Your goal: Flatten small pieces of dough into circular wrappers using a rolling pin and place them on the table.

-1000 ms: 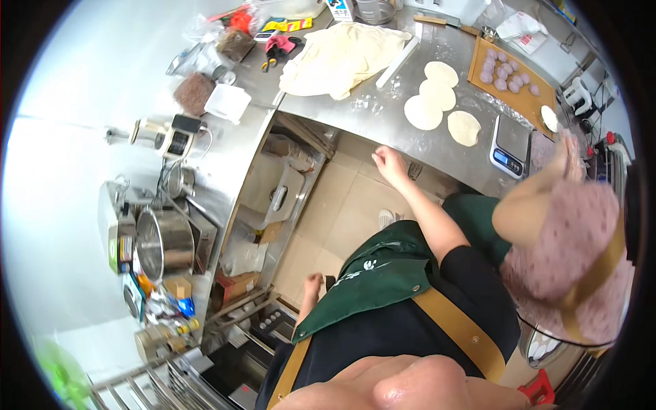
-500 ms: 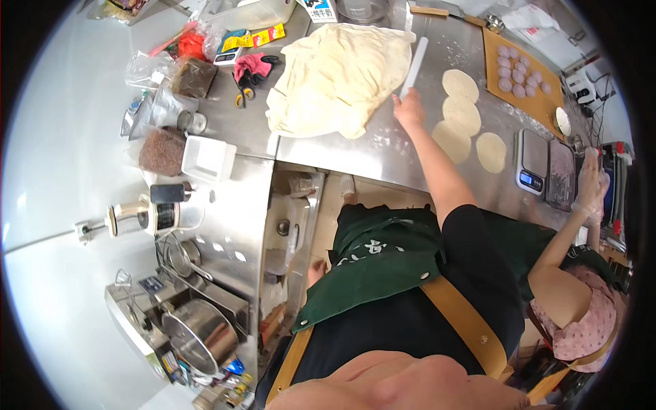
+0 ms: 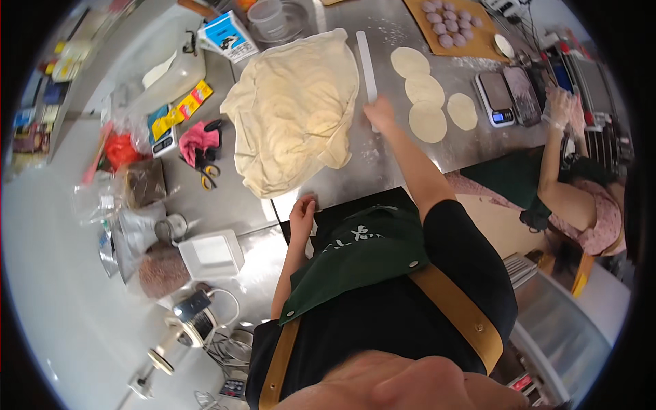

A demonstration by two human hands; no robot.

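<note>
My right hand (image 3: 380, 111) is closed around the lower part of a long white rolling pin (image 3: 367, 65), which lies on the steel table. Left of it spreads a wrinkled cream cloth (image 3: 290, 102), draped over something lumpy that it hides. At the table's near edge, just below the cloth, my left hand (image 3: 302, 215) has its fingers curled in, with nothing visible in them. To the right of the pin lie flat round dough sheets: three overlap in a column (image 3: 424, 89), and one single dough round (image 3: 462, 111) sits apart.
A brown board (image 3: 427, 39) at the far right bears several purple balls. Nearer stands a kitchen scale (image 3: 495, 100), beside a co-worker's gloved hands (image 3: 560, 106). Scissors (image 3: 209, 176), a pink cloth (image 3: 199, 140), a white tub (image 3: 212, 255) and a blue-white carton (image 3: 228, 35) are on the left.
My body and view have turned and shifted right, closer to the table. My left hand has come into view at the table edge. The right hand stays on the rolling pin.
</note>
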